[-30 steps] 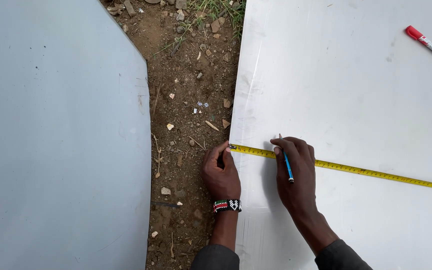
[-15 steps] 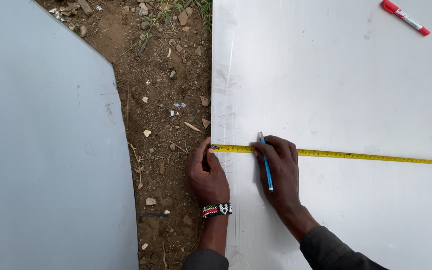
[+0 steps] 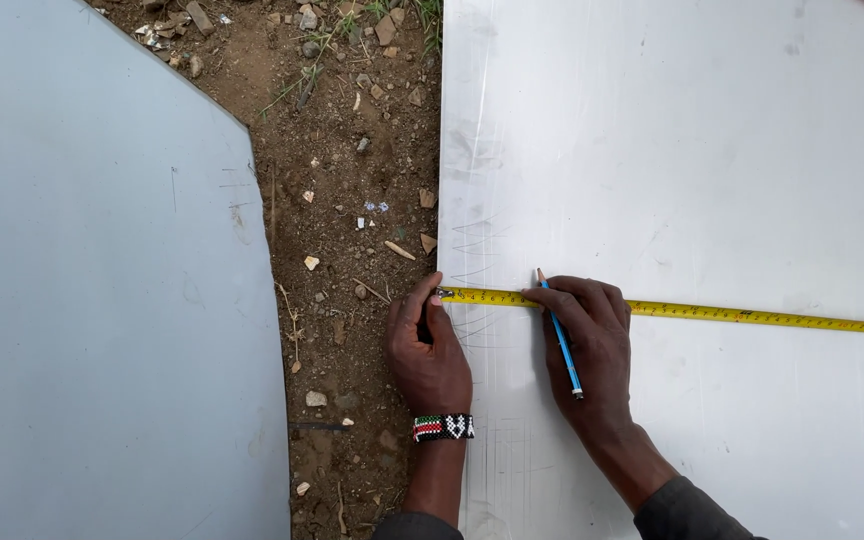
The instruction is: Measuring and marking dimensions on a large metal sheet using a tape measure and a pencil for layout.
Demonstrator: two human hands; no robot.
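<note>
Pinning yellow tape measure [image 3: 692, 312] end at white sheet's [image 3: 692, 150] left edge — left hand [image 3: 429, 350], thumb pressed down; right hand [image 3: 592, 340] closed around blue pencil [image 3: 560, 335] — tip touching tape.

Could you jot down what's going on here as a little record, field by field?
Place: bare stony ground between two pale sheets
Left hand: pins the tape's hooked end at the sheet's edge
Right hand: holds a blue pencil, tip at the tape
Tape measure: yellow, stretched rightward across the white sheet
Other sheet: grey-blue, on the left
Wrist: beaded bracelet on the left
</note>
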